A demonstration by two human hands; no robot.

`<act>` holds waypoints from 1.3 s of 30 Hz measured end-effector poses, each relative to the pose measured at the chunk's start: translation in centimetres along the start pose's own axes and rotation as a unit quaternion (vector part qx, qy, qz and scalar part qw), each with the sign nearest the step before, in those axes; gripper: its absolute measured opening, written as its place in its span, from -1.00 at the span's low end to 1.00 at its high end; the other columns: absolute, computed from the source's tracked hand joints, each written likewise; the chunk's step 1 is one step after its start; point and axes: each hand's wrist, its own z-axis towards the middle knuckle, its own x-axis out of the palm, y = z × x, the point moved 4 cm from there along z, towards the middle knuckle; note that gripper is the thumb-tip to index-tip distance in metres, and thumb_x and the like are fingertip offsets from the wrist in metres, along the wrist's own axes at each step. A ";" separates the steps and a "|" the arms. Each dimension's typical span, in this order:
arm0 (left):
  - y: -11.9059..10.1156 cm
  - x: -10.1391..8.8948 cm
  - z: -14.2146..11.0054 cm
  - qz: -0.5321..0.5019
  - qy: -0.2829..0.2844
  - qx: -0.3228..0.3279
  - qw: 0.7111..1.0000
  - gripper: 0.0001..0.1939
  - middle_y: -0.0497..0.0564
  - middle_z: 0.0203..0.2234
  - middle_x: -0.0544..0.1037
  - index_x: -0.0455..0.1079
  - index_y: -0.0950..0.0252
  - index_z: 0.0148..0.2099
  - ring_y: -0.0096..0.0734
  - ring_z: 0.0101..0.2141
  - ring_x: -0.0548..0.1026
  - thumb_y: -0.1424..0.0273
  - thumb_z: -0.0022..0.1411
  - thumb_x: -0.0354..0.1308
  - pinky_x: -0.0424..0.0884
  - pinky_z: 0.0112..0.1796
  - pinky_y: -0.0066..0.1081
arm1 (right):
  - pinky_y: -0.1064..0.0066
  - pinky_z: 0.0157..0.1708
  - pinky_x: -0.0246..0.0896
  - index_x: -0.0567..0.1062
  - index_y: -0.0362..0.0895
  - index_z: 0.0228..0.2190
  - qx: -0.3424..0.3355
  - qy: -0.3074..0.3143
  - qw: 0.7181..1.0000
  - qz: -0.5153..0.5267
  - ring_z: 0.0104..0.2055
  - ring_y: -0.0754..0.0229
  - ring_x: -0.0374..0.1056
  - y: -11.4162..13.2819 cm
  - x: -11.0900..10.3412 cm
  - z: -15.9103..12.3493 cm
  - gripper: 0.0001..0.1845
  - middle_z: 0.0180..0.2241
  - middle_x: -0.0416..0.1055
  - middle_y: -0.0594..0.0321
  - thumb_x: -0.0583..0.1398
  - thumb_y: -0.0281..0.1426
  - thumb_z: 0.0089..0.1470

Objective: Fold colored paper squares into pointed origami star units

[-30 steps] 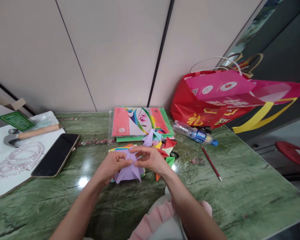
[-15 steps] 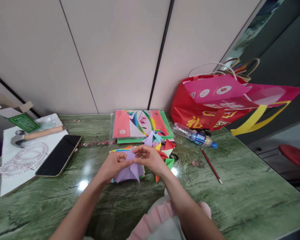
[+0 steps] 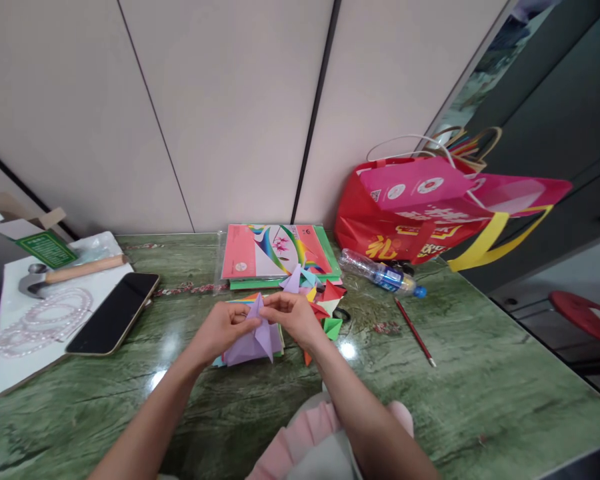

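Note:
Between my two hands is a folded piece of purple origami paper [image 3: 261, 333], its narrow pointed tip upward. My left hand [image 3: 226, 327] pinches its left side with thumb and fingers. On the opposite side, my right hand [image 3: 293, 317] grips the paper's upper right edge. Under it lies a stack of coloured paper sheets [image 3: 279, 343], partly hidden by the hands and the purple piece. Just right of my right hand, several folded paper pieces in red, green, yellow, blue and purple form a small pile [image 3: 333, 293].
Behind the hands lies a coloured paper pack [image 3: 240, 250]. To the right are a plastic bottle [image 3: 380, 272], a red pencil [image 3: 415, 332] and a red gift bag [image 3: 360, 207]. At left, a phone [image 3: 115, 313], a hammer [image 3: 80, 270], bead strands [image 3: 45, 323] and a green box [image 3: 47, 248].
The purple paper's lower part has drawn in to a narrower, more upright shape between my fingers. Both hands keep hold of it. The whole view has shifted slightly.

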 end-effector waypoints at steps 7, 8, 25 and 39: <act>0.0 0.2 0.1 0.012 -0.001 0.011 1.000 -0.73 -0.07 -0.64 0.40 0.41 0.38 -0.43 -0.51 -0.62 0.25 0.24 -0.08 0.14 0.07 -0.62 -0.55 | 0.49 -0.52 0.16 0.49 -0.18 -0.50 -0.015 -0.007 1.000 -0.005 -0.58 0.37 0.24 0.0 0.3 -0.1 -0.78 -0.58 0.41 0.34 0.31 -0.34 -0.30; 0.0 0.2 0.2 0.021 -0.006 0.014 1.000 -0.73 -0.08 -0.64 0.38 0.39 0.38 -0.45 -0.51 -0.62 0.24 0.24 -0.08 0.14 0.07 -0.62 -0.55 | 0.49 -0.51 0.16 0.49 -0.17 -0.50 -0.016 -0.009 1.000 -0.008 -0.57 0.37 0.24 0.0 0.4 -0.1 -0.79 -0.57 0.41 0.33 0.30 -0.33 -0.28; -0.2 1.7 0.2 0.049 0.009 -0.005 0.999 -0.66 -0.22 -0.77 0.09 0.11 0.28 -0.61 -0.63 -0.70 0.00 0.16 -0.09 0.11 -0.17 -0.65 -0.55 | 0.51 -0.56 0.01 0.38 -0.17 -0.63 -0.011 -0.117 0.993 0.028 -0.60 0.37 0.10 -0.3 0.5 -0.1 -0.84 -0.67 0.25 0.39 0.24 -0.34 -0.26; 0.1 1.4 1.0 0.207 -0.115 0.124 0.964 -0.72 -0.19 -0.78 0.06 0.03 0.25 -0.67 -0.56 -0.68 0.03 0.34 -0.04 0.03 -0.09 -0.60 -0.49 | 0.44 -0.44 0.14 0.39 -0.16 -0.53 -0.085 -0.159 0.979 -0.095 -0.48 0.26 0.25 0.0 0.7 -0.6 -0.84 -0.55 0.35 0.28 0.15 -0.31 -0.10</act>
